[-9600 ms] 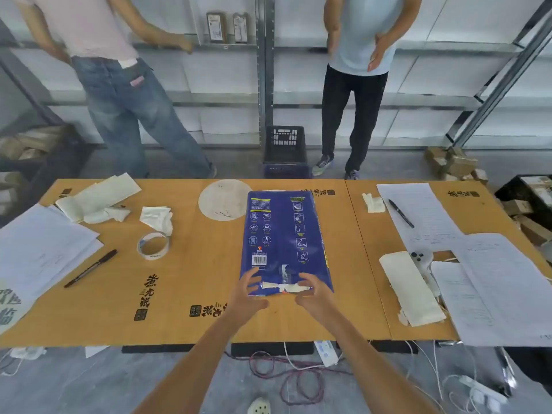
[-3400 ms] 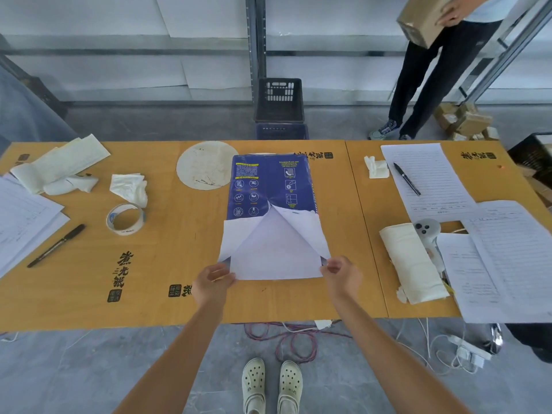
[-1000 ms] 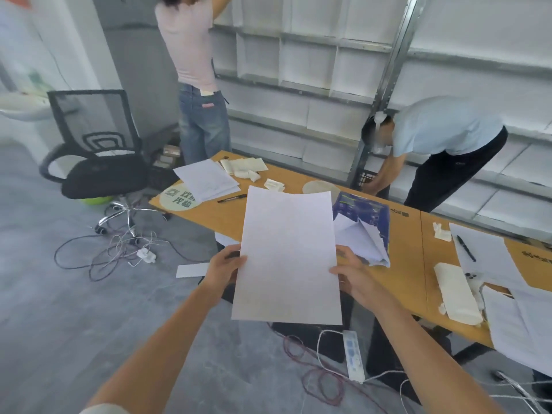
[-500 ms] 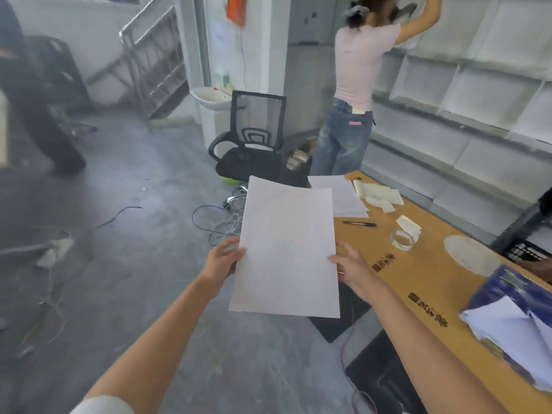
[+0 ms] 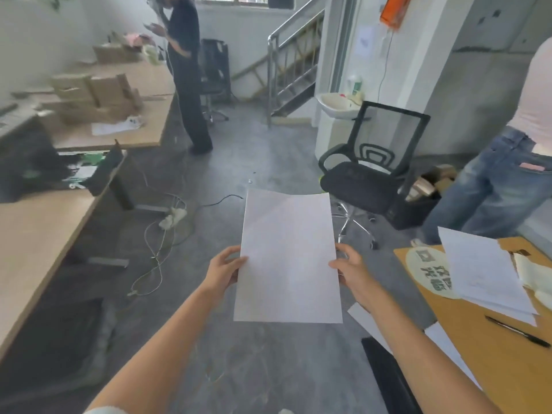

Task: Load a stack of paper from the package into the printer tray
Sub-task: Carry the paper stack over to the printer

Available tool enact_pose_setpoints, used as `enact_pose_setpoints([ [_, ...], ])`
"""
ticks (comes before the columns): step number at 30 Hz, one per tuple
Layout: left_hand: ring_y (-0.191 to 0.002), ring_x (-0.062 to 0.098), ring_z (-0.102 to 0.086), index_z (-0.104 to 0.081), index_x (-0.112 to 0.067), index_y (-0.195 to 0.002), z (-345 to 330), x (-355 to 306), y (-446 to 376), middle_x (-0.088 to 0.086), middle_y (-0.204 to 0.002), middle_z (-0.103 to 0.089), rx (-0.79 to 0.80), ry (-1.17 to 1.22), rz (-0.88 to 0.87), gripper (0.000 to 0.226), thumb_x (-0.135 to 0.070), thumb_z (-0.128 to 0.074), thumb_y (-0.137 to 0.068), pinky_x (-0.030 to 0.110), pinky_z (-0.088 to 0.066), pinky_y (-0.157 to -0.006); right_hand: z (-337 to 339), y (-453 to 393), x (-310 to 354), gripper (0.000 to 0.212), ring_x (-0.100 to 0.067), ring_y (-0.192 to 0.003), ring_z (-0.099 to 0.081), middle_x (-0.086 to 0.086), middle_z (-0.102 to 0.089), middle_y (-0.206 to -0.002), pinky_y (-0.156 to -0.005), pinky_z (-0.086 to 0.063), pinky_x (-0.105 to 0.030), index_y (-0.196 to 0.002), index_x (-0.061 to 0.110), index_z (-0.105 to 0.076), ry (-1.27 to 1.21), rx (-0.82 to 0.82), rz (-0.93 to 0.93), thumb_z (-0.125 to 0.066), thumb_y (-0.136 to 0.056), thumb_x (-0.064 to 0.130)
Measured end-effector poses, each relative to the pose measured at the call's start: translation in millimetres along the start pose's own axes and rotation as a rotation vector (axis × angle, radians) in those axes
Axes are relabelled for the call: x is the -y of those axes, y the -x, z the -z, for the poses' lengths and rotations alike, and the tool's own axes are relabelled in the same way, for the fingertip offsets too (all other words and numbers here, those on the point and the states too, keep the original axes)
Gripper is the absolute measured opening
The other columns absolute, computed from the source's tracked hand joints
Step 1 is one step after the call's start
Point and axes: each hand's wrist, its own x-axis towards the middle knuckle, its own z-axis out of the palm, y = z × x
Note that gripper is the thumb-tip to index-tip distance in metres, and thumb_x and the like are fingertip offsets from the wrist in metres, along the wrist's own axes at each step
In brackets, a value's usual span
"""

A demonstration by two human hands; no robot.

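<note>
A white stack of paper is held flat in front of me over the grey floor. My left hand grips its left edge and my right hand grips its right edge, both near the lower half. The blue paper package is out of view. A dark machine sits blurred at the far left on a desk; I cannot tell whether it is the printer, and no tray shows.
An orange table with papers and a pen is at right. A light desk runs along the left. Cables and a power strip lie on the floor. A black office chair and two people stand ahead.
My view has swung further left, away from the orange table and the package. The paper stays held by both hands. The left desks and stairs have come into view.
</note>
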Motion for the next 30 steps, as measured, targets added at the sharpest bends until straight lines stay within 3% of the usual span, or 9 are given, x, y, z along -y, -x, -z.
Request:
enact_pose_setpoints([
  [4, -0.071, 0.02, -0.065, -0.06, -0.01, -0.115, 25.9, -23.7, -55.5, 0.014, -0.094, -0.068, -0.127, 0.015, -0.028, 0.029, -0.006, -0.057, -0.086, 0.025, -0.057, -0.061, -37.8, -80.2, 38.6, 0.043, -0.012, -0.059, -0.061, -0.01, -0.065, -0.083, -0.052, -0.05, -0.019, -0.12, 0.011, -0.053, 0.073, 0.125, 0.013, -0.051, -0.082, -0.01],
  [9, -0.085, 0.026, -0.066, -0.062, -0.013, -0.113, 74.0, -48.7, -99.5, 0.012, -0.102, -0.069, -0.306, 0.048, -0.056, 0.028, -0.007, -0.058, -0.086, 0.033, -0.057, -0.074, -104.7, -159.3, 80.2, 0.048, -0.02, -0.069, -0.061, -0.01, -0.066, -0.082, -0.065, -0.049, -0.029, -0.125, 0.014, -0.05, 0.133, 0.268, 0.033, -0.052, -0.083, -0.01],
  [13, -0.094, 0.028, -0.066, -0.064, -0.02, -0.103, 121.1, -63.6, -134.5, 0.01, -0.105, -0.068, -0.427, 0.07, -0.064, 0.022, -0.007, -0.057, -0.086, 0.042, -0.055, -0.086, -168.2, -211.8, 103.8, 0.047, -0.017, -0.065, -0.062, -0.01, -0.067, -0.081, -0.065, -0.051, -0.028, -0.123, 0.014, -0.051, 0.179, 0.38, 0.036, -0.051, -0.082, -0.009],
  [22, -0.083, 0.015, -0.066, -0.061, -0.02, -0.1, 238.6, -115.7, -249.1, -0.004, -0.093, -0.067, -0.575, 0.059, -0.047, 0.018, -0.008, -0.056, -0.087, 0.019, -0.053, -0.058, -319.5, -334.0, 160.2, 0.047, -0.019, -0.063, -0.061, -0.01, -0.065, -0.077, -0.067, -0.051, -0.031, -0.123, 0.015, -0.051, 0.274, 0.475, 0.054, -0.051, -0.082, -0.008],
  [26, -0.081, 0.017, -0.066, -0.06, -0.019, -0.096, 294.8, -137.1, -294.9, -0.002, -0.09, -0.067, -0.61, 0.006, -0.024, 0.015, -0.008, -0.057, -0.087, 0.025, -0.054, -0.063, -386.0, -384.9, 181.0, 0.049, -0.026, -0.073, -0.062, -0.013, -0.068, -0.081, -0.079, -0.049, -0.038, -0.123, 0.015, -0.051, 0.299, 0.519, 0.054, -0.052, -0.08, -0.008],
  [30, -0.087, 0.023, -0.067, -0.06, -0.024, -0.088, 345.2, -150.4, -336.8, 0.005, -0.095, -0.068, -0.67, 0.018, 0.003, 0.018, -0.007, -0.058, -0.086, 0.032, -0.057, -0.07, -450.1, -431.6, 198.3, 0.044, -0.013, -0.058, -0.066, -0.007, -0.068, -0.078, -0.063, -0.052, -0.027, -0.113, 0.017, -0.053, 0.335, 0.555, 0.072, -0.051, -0.08, -0.011],
])
